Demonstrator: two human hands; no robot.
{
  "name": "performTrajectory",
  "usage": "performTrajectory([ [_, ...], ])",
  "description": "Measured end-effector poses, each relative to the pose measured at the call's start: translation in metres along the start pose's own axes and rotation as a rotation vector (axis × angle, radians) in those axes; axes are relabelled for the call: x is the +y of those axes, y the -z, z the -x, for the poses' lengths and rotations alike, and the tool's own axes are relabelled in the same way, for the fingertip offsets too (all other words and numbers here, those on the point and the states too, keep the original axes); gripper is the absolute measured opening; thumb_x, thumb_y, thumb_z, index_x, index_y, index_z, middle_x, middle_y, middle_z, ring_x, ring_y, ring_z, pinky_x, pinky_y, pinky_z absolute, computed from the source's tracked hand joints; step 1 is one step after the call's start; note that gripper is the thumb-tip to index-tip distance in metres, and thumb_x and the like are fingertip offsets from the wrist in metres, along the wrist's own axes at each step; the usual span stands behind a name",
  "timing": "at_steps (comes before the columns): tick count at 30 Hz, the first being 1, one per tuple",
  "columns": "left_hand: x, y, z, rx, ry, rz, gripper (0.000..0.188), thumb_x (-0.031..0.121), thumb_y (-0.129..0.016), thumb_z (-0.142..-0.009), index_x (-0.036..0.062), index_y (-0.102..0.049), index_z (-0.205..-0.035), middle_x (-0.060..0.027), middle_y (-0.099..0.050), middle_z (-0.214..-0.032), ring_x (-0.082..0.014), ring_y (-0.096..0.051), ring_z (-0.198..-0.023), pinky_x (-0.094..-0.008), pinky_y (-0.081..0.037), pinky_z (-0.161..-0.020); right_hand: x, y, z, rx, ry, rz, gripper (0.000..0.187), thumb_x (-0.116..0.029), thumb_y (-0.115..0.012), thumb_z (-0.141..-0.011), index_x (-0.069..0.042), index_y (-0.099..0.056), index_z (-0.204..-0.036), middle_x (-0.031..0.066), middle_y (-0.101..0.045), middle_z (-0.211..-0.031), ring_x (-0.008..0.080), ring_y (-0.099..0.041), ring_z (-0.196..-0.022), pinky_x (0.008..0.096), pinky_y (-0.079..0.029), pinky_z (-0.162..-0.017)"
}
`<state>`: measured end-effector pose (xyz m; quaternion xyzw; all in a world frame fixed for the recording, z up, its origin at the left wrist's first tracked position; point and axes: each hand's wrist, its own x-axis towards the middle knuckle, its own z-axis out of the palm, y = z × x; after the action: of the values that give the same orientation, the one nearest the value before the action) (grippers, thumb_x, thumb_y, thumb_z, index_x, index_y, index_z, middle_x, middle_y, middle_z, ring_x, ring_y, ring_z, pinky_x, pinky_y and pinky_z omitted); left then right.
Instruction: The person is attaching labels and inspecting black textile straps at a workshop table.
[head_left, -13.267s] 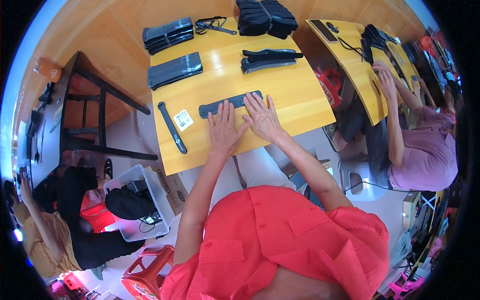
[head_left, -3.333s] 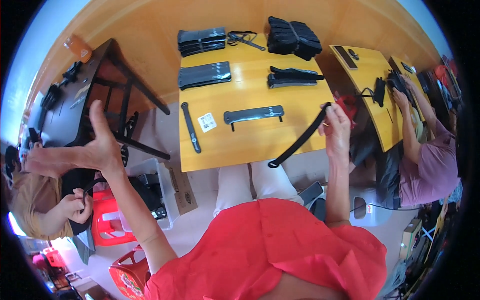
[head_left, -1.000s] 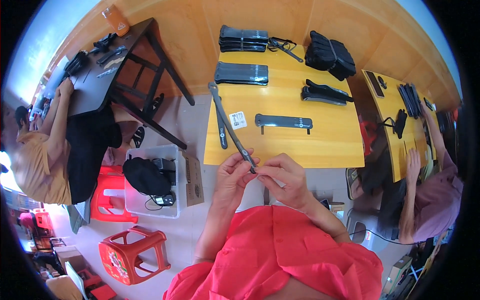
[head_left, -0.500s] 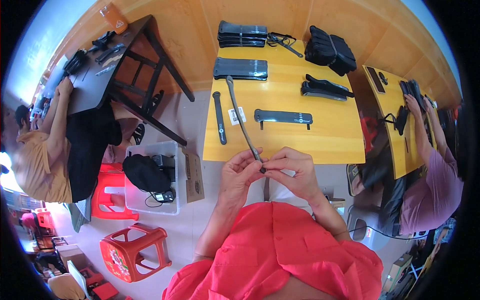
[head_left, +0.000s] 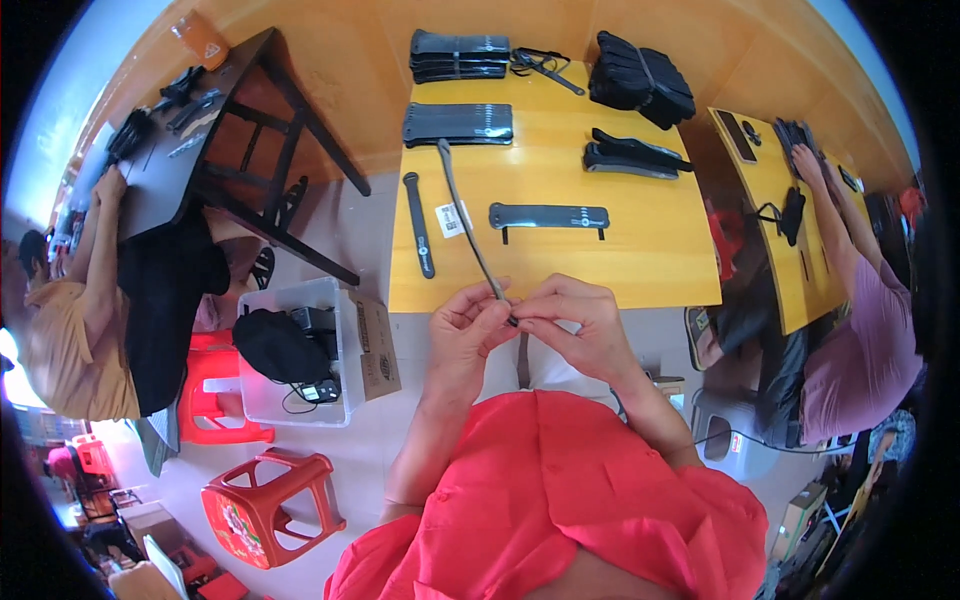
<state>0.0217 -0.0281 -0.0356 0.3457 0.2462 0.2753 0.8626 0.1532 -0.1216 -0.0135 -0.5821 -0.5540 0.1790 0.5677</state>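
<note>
At the near edge of the yellow table (head_left: 655, 265), a long dark strap (head_left: 467, 222) is turned edge-on and points away from me. My left hand (head_left: 466, 322) pinches it near its close end. Thumb and fingers of my right hand (head_left: 575, 322) close on the same end, touching the left fingertips; the very tip is partly hidden. Beyond my hands lies a wide black strap (head_left: 550, 216) with two short tabs. A narrow black strap (head_left: 418, 228) rests to the left, beside a small white label (head_left: 450, 219) partly behind the held strap.
Stacked black straps (head_left: 458, 124), a banded stack (head_left: 458, 56), a black bundle (head_left: 642, 82) and folded straps (head_left: 636, 156) occupy the table's far part. A clear bin (head_left: 345, 385) and a red stool (head_left: 275, 510) stand at left. Two people work at side tables.
The view has shifted slightly, so the table and its things appear farther left and higher. Both hands keep their pinch on the strap's near end.
</note>
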Motion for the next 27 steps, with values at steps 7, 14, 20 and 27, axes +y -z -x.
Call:
performTrajectory([
  [7,-0.0023,0.0029,-0.0049,-0.007,0.001,0.063,0.027,0.005,-0.06,-0.085,-0.002,-0.057,-0.11,-0.0097,-0.065,-0.091,-0.014,-0.065,-0.079,-0.024,-0.056,-0.069,0.0057,-0.0039,0.0012,-0.009,-0.099,-0.092,0.014,0.009,-0.06,-0.078,0.002,-0.064,-0.09,0.0083,-0.059,-0.082,0.0141,-0.059,-0.072,0.0223,-0.047,-0.061],
  [14,-0.0039,0.0012,-0.0055,0.018,-0.001,0.054,0.027,0.005,-0.061,-0.084,-0.0019,-0.057,-0.11,-0.0094,-0.065,-0.089,-0.0139,-0.064,-0.078,-0.024,-0.056,-0.069,0.0068,-0.003,0.0007,-0.01,-0.123,-0.158,0.014,0.009,-0.059,-0.079,0.002,-0.063,-0.09,0.0085,-0.058,-0.082,0.0142,-0.059,-0.072,0.0227,-0.047,-0.059],
  [20,-0.0067,0.0011,-0.0067,0.056,-0.043,0.033,0.028,0.005,-0.061,-0.084,-0.0016,-0.056,-0.11,-0.009,-0.065,-0.089,-0.0129,-0.064,-0.079,-0.0236,-0.056,-0.069,0.0021,-0.0078,-0.0028,0.065,0.081,0.099,0.012,0.007,-0.062,-0.076,0.003,-0.062,-0.087,0.0111,-0.058,-0.079,0.0231,-0.059,-0.066,0.0286,-0.047,-0.057],
  [27,-0.0057,-0.0009,-0.0087,0.1,-0.046,0.016,0.03,0.006,-0.064,-0.082,-0.0016,-0.056,-0.11,-0.009,-0.065,-0.089,-0.0118,-0.064,-0.079,-0.0233,-0.055,-0.067,0.0047,-0.0075,-0.0011,0.074,0.066,0.085,0.017,0.008,-0.063,-0.075,0.001,-0.064,-0.09,0.0106,-0.062,-0.079,0.0205,-0.061,-0.067,0.026,-0.047,-0.057],
])
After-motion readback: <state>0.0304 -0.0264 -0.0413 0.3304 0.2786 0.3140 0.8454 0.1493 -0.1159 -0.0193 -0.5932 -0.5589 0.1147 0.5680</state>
